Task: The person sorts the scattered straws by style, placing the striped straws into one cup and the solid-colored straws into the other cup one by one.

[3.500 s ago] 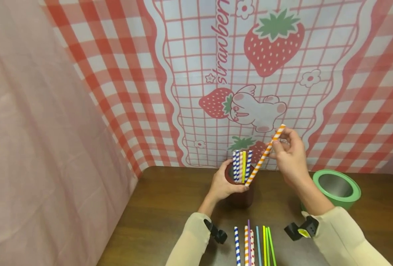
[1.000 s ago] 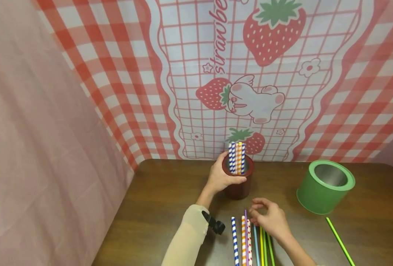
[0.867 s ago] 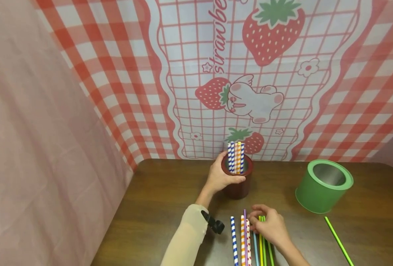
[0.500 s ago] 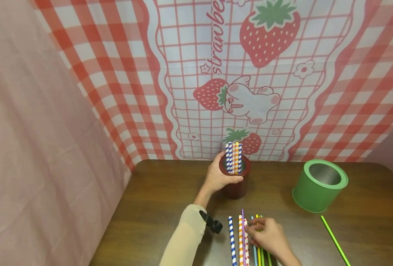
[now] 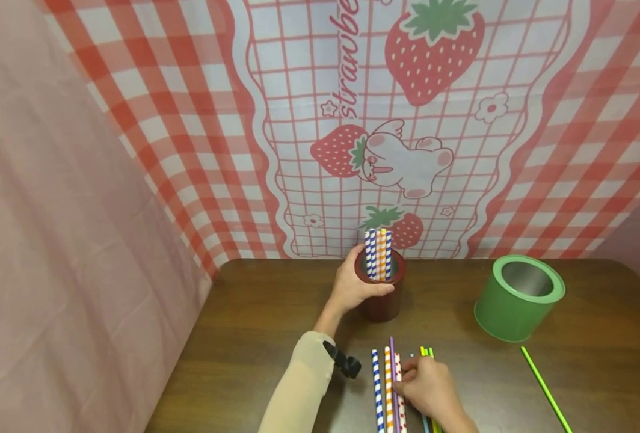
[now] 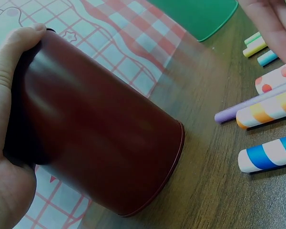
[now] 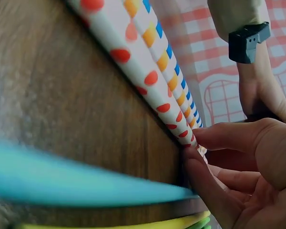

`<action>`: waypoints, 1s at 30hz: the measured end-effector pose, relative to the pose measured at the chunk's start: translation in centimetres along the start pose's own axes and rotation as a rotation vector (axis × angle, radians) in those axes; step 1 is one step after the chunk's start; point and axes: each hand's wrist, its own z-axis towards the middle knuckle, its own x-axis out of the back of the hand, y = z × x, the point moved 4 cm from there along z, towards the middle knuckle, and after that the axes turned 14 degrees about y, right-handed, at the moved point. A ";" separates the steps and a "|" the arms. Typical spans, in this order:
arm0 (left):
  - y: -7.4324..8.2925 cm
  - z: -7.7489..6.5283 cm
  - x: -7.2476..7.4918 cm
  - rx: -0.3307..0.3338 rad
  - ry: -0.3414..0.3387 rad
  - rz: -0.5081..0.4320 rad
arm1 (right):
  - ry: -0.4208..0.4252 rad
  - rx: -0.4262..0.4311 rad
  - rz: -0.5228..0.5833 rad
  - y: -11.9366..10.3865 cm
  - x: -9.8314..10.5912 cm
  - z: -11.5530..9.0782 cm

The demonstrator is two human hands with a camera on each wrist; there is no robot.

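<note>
In the head view my left hand (image 5: 351, 288) grips the rim of a dark red can (image 5: 384, 308), thumb along its front. Blue-striped, orange-striped and other paper straws (image 5: 371, 255) stand upright inside. Lower down, my right hand (image 5: 430, 388) is at a white straw with red dots (image 5: 398, 364). The right wrist view has its thumb and forefinger pinching that dotted straw (image 7: 150, 78), which lies along the table. Left of it lie a purple straw (image 5: 392, 355), an orange-striped straw (image 5: 387, 373) and a blue-striped straw (image 5: 376, 373).
Yellow and green straws (image 5: 426, 351) lie partly under the right hand, beside a light blue straw (image 7: 62, 176). A green can (image 5: 506, 313) stands at the right, with one green straw (image 5: 544, 385) in front. Patterned cloth (image 5: 320, 198) hangs behind the table (image 5: 276, 307).
An orange-striped straw held earlier by the right hand now stands in the red can. That hand has since come down and shifted left to the dotted straw. The left hand stays on the can.
</note>
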 end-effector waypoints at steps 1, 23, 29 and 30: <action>0.0 0.0 0.0 -0.002 0.003 0.000 | 0.001 -0.015 0.014 0.0 -0.1 0.0; 0.0 0.0 0.0 -0.011 -0.015 0.001 | 0.017 -0.295 0.382 0.3 0.3 0.8; -0.3 0.1 0.0 -0.002 -0.014 0.009 | 0.045 -0.289 0.419 -0.1 0.9 1.3; -0.3 0.1 0.0 -0.002 -0.013 0.010 | 0.052 -0.282 0.422 -0.2 1.0 1.4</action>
